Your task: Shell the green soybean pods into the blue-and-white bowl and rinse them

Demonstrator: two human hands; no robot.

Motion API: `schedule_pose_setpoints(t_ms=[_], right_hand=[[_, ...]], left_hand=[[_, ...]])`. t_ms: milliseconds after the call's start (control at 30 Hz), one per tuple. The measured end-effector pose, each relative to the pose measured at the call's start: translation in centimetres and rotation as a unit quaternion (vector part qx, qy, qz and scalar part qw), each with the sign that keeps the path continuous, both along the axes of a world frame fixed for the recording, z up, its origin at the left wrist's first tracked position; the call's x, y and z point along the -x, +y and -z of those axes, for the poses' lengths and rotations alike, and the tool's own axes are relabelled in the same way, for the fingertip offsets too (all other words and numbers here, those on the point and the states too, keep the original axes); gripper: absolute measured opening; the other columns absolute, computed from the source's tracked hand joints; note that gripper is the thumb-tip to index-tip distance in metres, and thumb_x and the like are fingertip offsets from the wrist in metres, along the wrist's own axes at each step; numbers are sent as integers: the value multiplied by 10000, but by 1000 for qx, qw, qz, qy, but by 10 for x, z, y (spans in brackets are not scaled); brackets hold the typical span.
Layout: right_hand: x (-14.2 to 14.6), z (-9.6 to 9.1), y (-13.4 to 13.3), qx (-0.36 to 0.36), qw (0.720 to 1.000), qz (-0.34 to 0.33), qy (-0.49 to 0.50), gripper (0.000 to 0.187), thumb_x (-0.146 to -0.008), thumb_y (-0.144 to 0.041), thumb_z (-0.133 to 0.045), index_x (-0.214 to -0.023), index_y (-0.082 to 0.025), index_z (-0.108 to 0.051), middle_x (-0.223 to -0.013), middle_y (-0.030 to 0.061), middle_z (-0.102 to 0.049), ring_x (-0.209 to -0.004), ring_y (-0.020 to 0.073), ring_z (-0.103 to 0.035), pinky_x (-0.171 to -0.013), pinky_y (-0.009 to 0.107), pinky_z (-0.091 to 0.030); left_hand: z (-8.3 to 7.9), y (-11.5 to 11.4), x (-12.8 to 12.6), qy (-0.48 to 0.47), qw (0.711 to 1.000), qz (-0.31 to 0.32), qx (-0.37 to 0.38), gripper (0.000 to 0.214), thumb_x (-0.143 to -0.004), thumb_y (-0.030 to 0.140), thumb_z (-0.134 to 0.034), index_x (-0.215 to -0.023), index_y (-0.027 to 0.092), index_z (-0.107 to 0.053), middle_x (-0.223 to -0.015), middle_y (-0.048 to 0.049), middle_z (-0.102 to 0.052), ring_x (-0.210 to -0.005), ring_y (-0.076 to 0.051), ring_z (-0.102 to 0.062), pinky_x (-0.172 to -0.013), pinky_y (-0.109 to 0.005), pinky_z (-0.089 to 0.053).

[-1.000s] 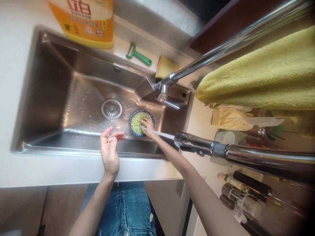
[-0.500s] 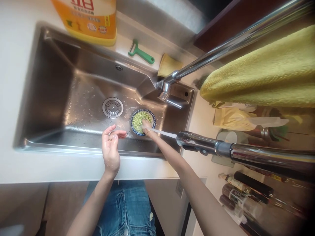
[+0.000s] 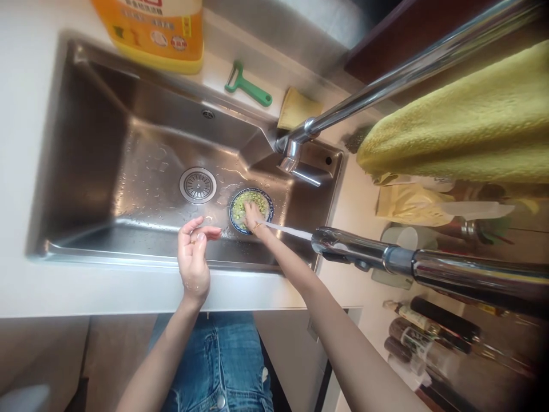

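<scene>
A small blue-rimmed bowl [image 3: 266, 201] of green beans [image 3: 256, 198] stands on the floor of the steel sink [image 3: 141, 166], right of the drain [image 3: 198, 185]. My right hand [image 3: 253, 216] reaches down into the bowl, fingers bent among the beans, under a thin stream of water from the pull-out tap head [image 3: 343, 247]. My left hand [image 3: 193, 254] hovers above the sink's front edge, wet, fingers loosely apart and holding nothing.
An orange detergent jug [image 3: 159, 31], a green peeler [image 3: 247, 86] and a yellow sponge [image 3: 299, 106] lie behind the sink. A yellow towel [image 3: 463, 126] hangs on the tap's arm at the right. Bottles [image 3: 429, 337] stand low at the right.
My right hand has shifted slightly within the bowl, stirring the beans. My left hand has stayed almost still over the sink's edge.
</scene>
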State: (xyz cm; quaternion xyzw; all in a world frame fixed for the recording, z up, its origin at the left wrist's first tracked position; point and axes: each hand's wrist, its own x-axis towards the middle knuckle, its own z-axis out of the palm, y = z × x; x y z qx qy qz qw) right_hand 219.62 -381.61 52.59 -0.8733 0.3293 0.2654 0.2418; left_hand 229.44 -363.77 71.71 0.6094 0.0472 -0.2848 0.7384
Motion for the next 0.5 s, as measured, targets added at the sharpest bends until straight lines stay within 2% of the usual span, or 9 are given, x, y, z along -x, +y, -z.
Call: schedule_pose_setpoints(t_ms=[133, 200, 300, 400, 500], right_hand=[[7, -4, 0, -23, 1000, -5, -10, 421, -916, -190, -355, -1304, -170, -517, -1234, 144, -553, -1114, 245, -537, -968, 369, -441], [15, -14, 0, -7, 999, -13, -30, 424, -910, -206, -389, -1311, -191, -528, -1331, 148, -499, -1179, 276, -497, -1006, 405, -415], [28, -23, 1, 55, 997, 4, -55, 525, -879, -316, -506, -1392, -217, -455, -1455, 175, -373, -1255, 377, -418, -1009, 522, -391], [41, -16, 1, 52, 997, 51, -37, 665, -798, -342, -635, -1411, -202, -421, -1407, 194, -412, -1232, 376, -452, -993, 517, -418], [49, 1, -1, 12, 998, 49, -47, 551, -800, -208, -590, -1338, -145, -492, -1288, 177, -525, -1128, 279, -550, -970, 427, -460]], left_hand=[[0, 1, -1, -6, 1000, -7, -6, 227, -899, 271, -543, -1109, 187, -562, -832, -29, -662, -804, -153, -622, -813, -305, -476], [1, 1, -1, -6, 1000, -10, -4, 221, -897, 263, -543, -1105, 189, -563, -831, -29, -664, -800, -150, -620, -810, -300, -473], [2, 2, -1, -5, 1000, -12, -1, 219, -900, 259, -539, -1107, 194, -562, -830, -27, -665, -802, -148, -621, -810, -297, -472], [2, 1, -1, -3, 1000, -11, -6, 226, -898, 265, -541, -1110, 192, -563, -829, -27, -662, -807, -151, -624, -814, -301, -475], [1, 0, -2, 0, 1000, -9, -12, 227, -894, 271, -547, -1104, 188, -569, -828, -29, -658, -809, -151, -625, -820, -302, -477]])
